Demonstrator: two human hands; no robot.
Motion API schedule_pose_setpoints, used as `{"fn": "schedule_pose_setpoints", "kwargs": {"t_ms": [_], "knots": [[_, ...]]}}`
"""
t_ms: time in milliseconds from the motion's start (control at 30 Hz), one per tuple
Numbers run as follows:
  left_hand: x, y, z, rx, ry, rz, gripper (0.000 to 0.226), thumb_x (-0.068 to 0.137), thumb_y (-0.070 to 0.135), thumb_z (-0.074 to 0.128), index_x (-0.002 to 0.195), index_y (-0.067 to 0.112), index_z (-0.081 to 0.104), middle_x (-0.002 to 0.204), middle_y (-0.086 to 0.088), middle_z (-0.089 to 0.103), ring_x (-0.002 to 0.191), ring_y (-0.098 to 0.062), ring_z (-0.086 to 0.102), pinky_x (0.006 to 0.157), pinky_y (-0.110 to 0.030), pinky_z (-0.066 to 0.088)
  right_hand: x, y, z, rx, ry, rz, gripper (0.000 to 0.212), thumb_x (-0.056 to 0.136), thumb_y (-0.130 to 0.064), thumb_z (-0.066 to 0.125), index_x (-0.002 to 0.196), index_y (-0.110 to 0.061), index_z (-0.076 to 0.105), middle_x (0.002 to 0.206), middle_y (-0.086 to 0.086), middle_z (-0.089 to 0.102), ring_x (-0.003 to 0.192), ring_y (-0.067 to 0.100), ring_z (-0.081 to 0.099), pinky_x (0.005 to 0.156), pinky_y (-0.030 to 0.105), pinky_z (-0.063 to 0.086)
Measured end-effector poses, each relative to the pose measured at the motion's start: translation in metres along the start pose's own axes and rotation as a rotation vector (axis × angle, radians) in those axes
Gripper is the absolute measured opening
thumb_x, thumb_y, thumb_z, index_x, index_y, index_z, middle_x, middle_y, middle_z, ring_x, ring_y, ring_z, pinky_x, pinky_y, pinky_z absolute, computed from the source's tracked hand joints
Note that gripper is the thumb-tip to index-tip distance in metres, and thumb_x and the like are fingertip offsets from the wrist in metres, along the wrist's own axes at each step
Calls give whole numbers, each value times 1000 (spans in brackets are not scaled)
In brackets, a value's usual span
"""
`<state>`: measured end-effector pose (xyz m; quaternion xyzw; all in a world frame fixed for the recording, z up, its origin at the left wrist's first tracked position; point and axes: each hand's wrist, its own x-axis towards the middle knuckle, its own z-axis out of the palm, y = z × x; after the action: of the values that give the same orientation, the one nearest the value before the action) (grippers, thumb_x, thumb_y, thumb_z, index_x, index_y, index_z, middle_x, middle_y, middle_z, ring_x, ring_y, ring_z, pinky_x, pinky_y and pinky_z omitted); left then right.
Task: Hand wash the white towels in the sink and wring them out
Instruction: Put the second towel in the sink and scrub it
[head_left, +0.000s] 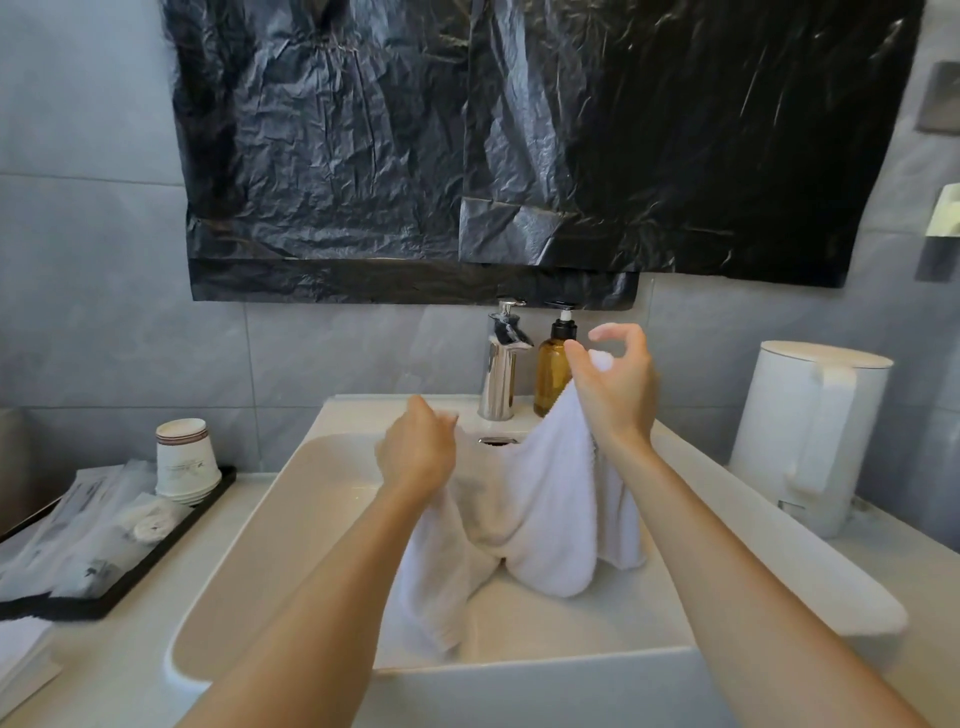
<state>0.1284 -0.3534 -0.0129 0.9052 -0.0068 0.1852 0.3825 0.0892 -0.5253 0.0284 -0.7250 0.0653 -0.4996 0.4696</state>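
Reaching over the near wall of the white rectangular ceramic sink (519, 670), two bare forearms meet above its basin. Inside the basin hangs one white terry towel (545, 509), lifted at both ends. Its folds sag between the hands, and its lower loops rest on the smooth basin floor. The nap looks looped and soft, with a darker, damp-looking patch in the middle.

The left hand (418, 457) shows its back, with the fingers curled tight and bunching one end of the towel beneath the wrist. The right hand (615, 387) is higher. Its thumb pins a towel corner against the palm side, and the index finger arcs loosely above. Blur hides the finer grip.

On the counter to the left lies a shallow black rectangular tray (156, 551). It holds clear plastic sachets (78, 540) with small dark print too blurred to read. It also holds a stack of white paper cups (184, 460) with a brown rim band and a faint mark that cannot be read.

Behind the basin, a narrow overflow slot (497, 441) sits below a polished chrome tap (501, 369). Just beside the tap stands an amber glass pump bottle (551, 374) with a black pump and no visible label. At the right stands a matte white cylindrical kettle (810, 436) with a handle.

Crinkled black plastic sheeting (519, 140) covers the grey tiled wall (104, 338) above.
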Motion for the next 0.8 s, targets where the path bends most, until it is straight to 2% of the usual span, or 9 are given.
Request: {"fn": "schedule_pose_setpoints", "kwargs": {"t_ms": [100,200,267,367,467,500,567,633,800], "knots": [[-2,-6,11,283,-156,62,55,97,11,42,147,11,20,131,-13,54,125,-33,46,103,-44,34,-1,4,1,-104,-73,-103,22,91,-32,63,110,-29,52,91,-16,55,86,15,57,73,32,49],[-5,-9,9,698,-322,114,56,97,15,40,150,15,22,155,-17,19,145,-34,12,113,-52,18,0,5,1,-102,-187,-160,23,96,-31,55,118,-31,48,101,-17,56,93,16,58,76,32,47],[-4,-11,13,738,-438,204,50,102,35,35,150,21,28,161,-13,-4,149,-31,-7,114,-61,-1,-2,2,2,-61,-224,-189,22,97,-29,52,119,-32,47,104,-22,56,93,15,58,76,31,43],[-9,-1,25,273,-590,290,61,101,56,23,151,23,29,163,2,8,150,-21,-5,114,-58,-13,-7,-5,5,-5,-224,-266,20,99,-27,50,118,-31,47,97,-31,56,85,14,59,74,32,43],[-10,5,24,-125,-623,282,59,99,55,33,146,20,34,139,-4,49,134,-22,42,113,-46,22,-10,-11,4,78,-182,-311,19,100,-24,48,118,-29,48,92,-22,62,81,12,57,75,34,43],[-10,4,21,-199,-616,268,49,99,51,39,135,19,45,117,-5,59,111,-19,56,96,-32,38,-10,-13,3,87,-170,-311,19,100,-24,48,119,-27,48,92,-14,63,79,12,56,75,36,43],[-9,4,14,-237,-524,267,35,100,42,45,78,17,51,69,1,44,63,-13,41,55,-17,30,-7,-11,3,70,-137,-291,21,100,-24,48,121,-23,48,93,-18,60,79,11,55,76,37,43],[-5,4,5,-355,-393,218,46,101,34,48,60,18,35,60,2,33,57,-13,29,45,-16,22,-2,-5,2,31,-65,-220,19,99,-27,51,117,-23,49,88,-28,53,85,13,57,77,37,45],[5,13,-11,-909,-331,-108,20,94,30,53,86,20,68,96,-6,69,91,-23,61,86,-35,47,1,14,3,-160,-97,-39,14,97,-37,52,102,-24,51,87,-13,58,88,20,60,77,39,51]]}}
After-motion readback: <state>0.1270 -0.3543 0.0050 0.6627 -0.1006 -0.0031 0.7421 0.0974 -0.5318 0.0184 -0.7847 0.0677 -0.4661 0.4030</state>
